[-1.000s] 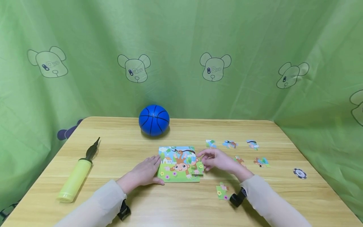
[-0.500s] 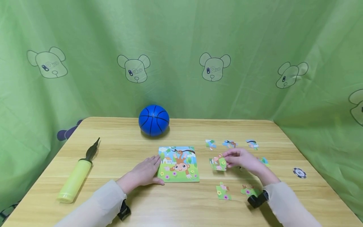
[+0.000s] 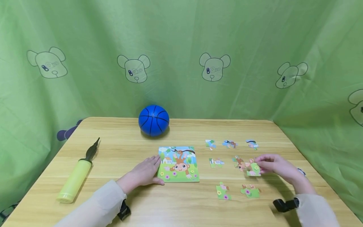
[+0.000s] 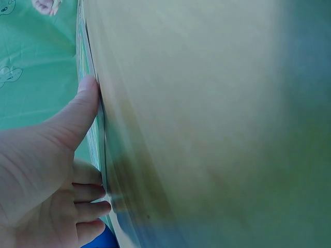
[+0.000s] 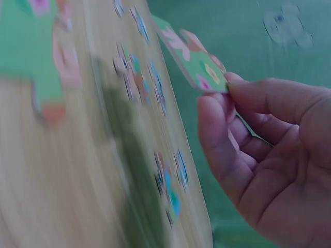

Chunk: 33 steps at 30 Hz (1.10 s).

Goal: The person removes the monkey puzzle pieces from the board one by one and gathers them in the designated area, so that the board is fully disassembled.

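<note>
A monkey jigsaw board (image 3: 178, 164) lies in the middle of the wooden table (image 3: 124, 151). My left hand (image 3: 146, 171) rests flat against the board's left edge, fingers straight; the left wrist view shows its thumb (image 4: 77, 111) along that edge. My right hand (image 3: 276, 167) is out to the right and pinches a green puzzle piece (image 3: 253, 169) (image 5: 194, 62) just above the table. Loose pieces lie around it: three in a far row (image 3: 230, 144), one with a house (image 3: 216, 162), one beside the held piece (image 3: 239, 163), and two near the front (image 3: 223, 191) (image 3: 250, 191).
A blue ball (image 3: 154, 119) sits at the back centre. A yellow hand pump (image 3: 76, 175) lies at the left. A black-and-white chip (image 3: 301, 171) peeks out behind my right hand. Green cloth hangs behind and beside the table.
My right hand lifted a piece off the board's lower right corner and carried it rightwards to beyond the loose pieces. A house piece now lies right of the board. My left hand stayed put.
</note>
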### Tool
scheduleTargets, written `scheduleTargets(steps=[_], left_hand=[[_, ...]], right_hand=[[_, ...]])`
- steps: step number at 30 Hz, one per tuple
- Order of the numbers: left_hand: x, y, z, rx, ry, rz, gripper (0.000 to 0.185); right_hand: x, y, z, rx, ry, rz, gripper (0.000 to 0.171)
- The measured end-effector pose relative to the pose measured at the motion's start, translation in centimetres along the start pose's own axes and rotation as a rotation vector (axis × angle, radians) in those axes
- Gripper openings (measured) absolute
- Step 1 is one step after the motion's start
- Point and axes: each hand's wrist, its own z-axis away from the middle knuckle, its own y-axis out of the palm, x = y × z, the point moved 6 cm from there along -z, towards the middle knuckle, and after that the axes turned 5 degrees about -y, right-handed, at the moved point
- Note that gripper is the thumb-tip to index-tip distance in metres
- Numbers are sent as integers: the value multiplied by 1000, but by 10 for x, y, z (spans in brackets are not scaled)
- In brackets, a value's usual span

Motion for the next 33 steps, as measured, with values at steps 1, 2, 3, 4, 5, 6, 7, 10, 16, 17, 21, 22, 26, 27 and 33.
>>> scheduleTargets(steps=[1, 2, 3, 4, 5, 6, 7, 10, 16, 17, 21, 22, 26, 27, 33], left_hand=[[0, 0, 0, 0, -1, -2, 93], [0, 0, 0, 0, -1, -1, 93], [0, 0, 0, 1, -1, 0, 93], [0, 0, 0, 1, -1, 0, 93], [0, 0, 0, 2, -1, 0, 93], [0, 0, 0, 1, 0, 1, 93], [0, -1, 0, 0, 0, 1, 93], [0, -1, 0, 0, -1, 3, 93], [1, -1, 0, 9, -6, 20, 93], [2, -1, 0, 11, -6, 24, 93], [3, 0, 0, 15, -4, 35, 93], [3, 0, 0, 17, -3, 40, 93], [3, 1, -1, 20, -1, 61, 92], [3, 1, -1, 20, 0, 66, 92], [4, 3, -1, 25, 0, 87, 92]], right_hand=[[-4, -4, 4, 6, 1, -1, 38], [-8, -8, 7, 13, 1, -1, 38], [-12, -12, 11, 12, 5, 0, 37], [-16, -16, 14, 18, 4, 1, 36], [-19, -19, 17, 23, 0, 4, 35], [-24, -22, 20, 27, 4, 7, 34], [-28, -25, 22, 28, 9, 9, 32], [-40, -30, 29, 45, 20, 16, 27], [-56, -32, 35, 70, 86, 15, 24], [-58, -32, 36, 67, 97, 18, 22], [-60, -34, 38, 38, 117, 53, 20], [-60, -34, 38, 30, 116, 69, 20], [-61, -37, 37, 10, 115, 116, 18], [-61, -37, 37, 9, 114, 120, 17], [-57, -37, 36, 3, 104, 168, 13]])
